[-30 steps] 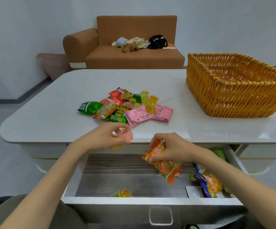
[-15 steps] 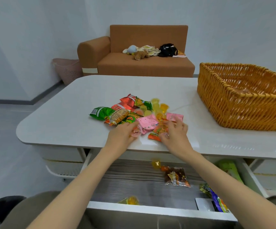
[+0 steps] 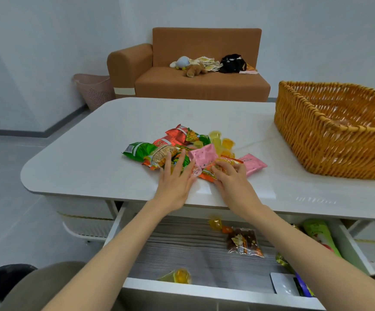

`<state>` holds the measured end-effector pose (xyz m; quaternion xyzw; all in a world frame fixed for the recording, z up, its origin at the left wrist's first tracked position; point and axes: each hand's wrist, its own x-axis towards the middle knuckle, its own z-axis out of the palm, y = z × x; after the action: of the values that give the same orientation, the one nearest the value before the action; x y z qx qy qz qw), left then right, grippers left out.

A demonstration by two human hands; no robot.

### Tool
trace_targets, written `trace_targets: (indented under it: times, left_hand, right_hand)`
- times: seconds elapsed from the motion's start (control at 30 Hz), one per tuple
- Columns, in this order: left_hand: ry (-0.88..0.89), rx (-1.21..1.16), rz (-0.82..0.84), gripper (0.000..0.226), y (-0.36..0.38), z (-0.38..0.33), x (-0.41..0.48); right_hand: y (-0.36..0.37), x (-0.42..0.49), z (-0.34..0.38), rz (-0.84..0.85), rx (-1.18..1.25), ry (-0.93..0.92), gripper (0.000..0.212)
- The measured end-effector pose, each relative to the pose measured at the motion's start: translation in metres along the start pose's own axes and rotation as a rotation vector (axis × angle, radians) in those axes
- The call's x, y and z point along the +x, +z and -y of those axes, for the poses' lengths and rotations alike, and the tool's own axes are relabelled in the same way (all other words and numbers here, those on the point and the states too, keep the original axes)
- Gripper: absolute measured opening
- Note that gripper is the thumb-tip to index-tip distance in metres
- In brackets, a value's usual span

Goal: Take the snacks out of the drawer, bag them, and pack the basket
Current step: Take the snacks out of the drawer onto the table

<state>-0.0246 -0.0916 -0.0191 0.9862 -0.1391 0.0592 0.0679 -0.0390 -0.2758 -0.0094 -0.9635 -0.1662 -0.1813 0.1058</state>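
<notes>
On the glossy white table (image 3: pixel 92 164), the left hand (image 3: pixel 174 181) lay flat and open on colourful snack packets (image 3: pixel 137 151); the right hand (image 3: pixel 232 179) gripped an orange foil packet (image 3: pixel 205 173).

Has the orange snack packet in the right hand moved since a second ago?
Yes. The orange packet rose from over the open drawer onto the table, against the snack pile, with the right hand gripping it.

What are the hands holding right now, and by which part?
The right hand grips the orange packet across its middle, on the table. The left hand holds nothing; its straight fingers rest on the snack pile.
</notes>
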Motion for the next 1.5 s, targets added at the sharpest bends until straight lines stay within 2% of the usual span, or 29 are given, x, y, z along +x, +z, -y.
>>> trace_targets:
  times: [0.1,0.27,0.33,0.5,0.63,0.73,0.8,0.93,1.03,1.2,1.3,1.5]
  left_hand:
    - [-0.074,-0.065,0.012,0.055,0.002,0.001,0.016]
    - [-0.086,-0.169,0.052,0.058,-0.002,0.003,0.026]
    - [-0.074,-0.176,0.049,0.058,-0.004,0.004,0.024]
    - [0.025,-0.202,0.061,0.06,-0.014,0.013,0.006]
    - [0.125,-0.088,0.001,0.064,-0.029,0.02,-0.026]
    - [0.18,-0.145,-0.1,0.054,-0.042,0.019,-0.056]
    - [0.171,-0.213,-0.105,0.043,-0.05,0.017,-0.071]
    - [0.188,-0.274,0.186,0.025,-0.049,0.018,-0.087]
    - [0.15,-0.216,0.423,0.026,-0.031,0.027,-0.09]
    - [0.153,-0.143,0.75,0.051,0.003,0.034,-0.081]
    - [0.149,-0.171,0.903,0.058,0.026,0.03,-0.075]
    - [0.134,-0.152,1.028,0.051,0.059,0.022,-0.075]
  right_hand:
    - [0.002,0.018,-0.006,0.135,-0.017,0.014,0.048]
    - [-0.007,0.035,-0.017,0.309,0.107,0.025,0.051]
    - [-0.01,0.034,-0.02,0.276,0.181,0.033,0.05]
    - [-0.026,0.025,-0.014,0.064,0.307,0.024,0.039]
    - [-0.05,0.004,0.003,0.03,0.436,0.015,0.022]
    - [-0.062,-0.017,0.014,0.166,0.564,0.021,0.014]
    - [-0.063,-0.031,0.019,0.304,0.626,0.042,0.013]
    - [-0.042,-0.051,0.026,0.603,0.597,0.01,0.012]
    - [-0.011,-0.059,0.029,0.768,0.464,-0.089,0.018]
    - [0.039,-0.067,0.041,0.847,0.39,-0.175,0.037]
    - [0.062,-0.069,0.052,0.86,0.407,-0.189,0.043]
    - [0.094,-0.08,0.061,0.868,0.431,-0.181,0.035]
